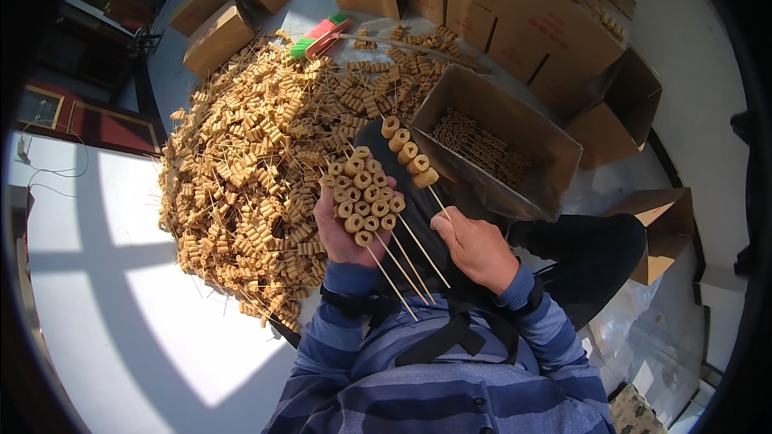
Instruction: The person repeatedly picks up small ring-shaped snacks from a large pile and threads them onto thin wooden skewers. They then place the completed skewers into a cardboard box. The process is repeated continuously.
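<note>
My left hand [342,233] is wrapped round a bunch of skewers [363,193] threaded with tan, ring-shaped pieces; their bare sticks point down toward my lap. To its right, my right hand [478,251] pinches the bare stick of a single skewer [408,153], which tilts up and left with several rings near its tip. A large heap of similar skewers [241,177] lies beyond and to the left of my hands. At the right, an open cardboard box [547,169] holds more skewers [482,149] laid in rows.
Closed cardboard boxes [515,24] are stacked at the far right, with open boxes [667,229] below them. A broom [326,36] with green and red bristles lies behind the heap. More boxes [221,36] stand at the far left. My bent leg [595,249] extends rightward.
</note>
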Motion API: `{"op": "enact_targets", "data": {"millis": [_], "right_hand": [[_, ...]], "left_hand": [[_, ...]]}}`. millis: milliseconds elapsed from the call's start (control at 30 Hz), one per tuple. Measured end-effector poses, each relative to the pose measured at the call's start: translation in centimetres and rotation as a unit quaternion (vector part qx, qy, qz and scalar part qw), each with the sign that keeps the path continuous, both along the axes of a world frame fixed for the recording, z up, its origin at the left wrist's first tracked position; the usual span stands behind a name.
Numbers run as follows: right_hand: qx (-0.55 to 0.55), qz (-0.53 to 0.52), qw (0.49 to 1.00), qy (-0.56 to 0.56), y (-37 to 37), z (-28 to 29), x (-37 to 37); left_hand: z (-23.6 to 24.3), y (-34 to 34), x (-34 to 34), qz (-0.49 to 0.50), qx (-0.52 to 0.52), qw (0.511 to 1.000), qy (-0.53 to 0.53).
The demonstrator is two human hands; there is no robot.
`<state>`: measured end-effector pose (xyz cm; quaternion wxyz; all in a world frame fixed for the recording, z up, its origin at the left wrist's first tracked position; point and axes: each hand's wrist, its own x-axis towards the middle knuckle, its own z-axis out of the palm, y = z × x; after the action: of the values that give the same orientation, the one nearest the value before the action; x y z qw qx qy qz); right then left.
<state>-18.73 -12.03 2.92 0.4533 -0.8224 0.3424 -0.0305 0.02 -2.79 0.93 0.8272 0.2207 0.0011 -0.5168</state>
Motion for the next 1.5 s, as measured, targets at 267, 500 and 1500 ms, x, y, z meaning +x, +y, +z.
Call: {"op": "enact_targets", "data": {"millis": [267, 500, 1500], "right_hand": [[0.091, 0.089, 0.992, -0.017, 0.6, 0.3, -0.4], [0.174, 0.152, 0.972, -0.033, 0.8, -0.7, -1.1], [-0.2, 0.033, 0.954, -0.222, 1.9, 3.2, 4.9]], "left_hand": [[0.5, 0.0, -0.6, -0.013, -0.032, 0.999, -0.007], [0.1, 0.5, -1.5, -0.086, -0.044, 0.994, 0.046], [0.6, -0.6, -2.3, -0.022, -0.051, 0.991, -0.121]]}}
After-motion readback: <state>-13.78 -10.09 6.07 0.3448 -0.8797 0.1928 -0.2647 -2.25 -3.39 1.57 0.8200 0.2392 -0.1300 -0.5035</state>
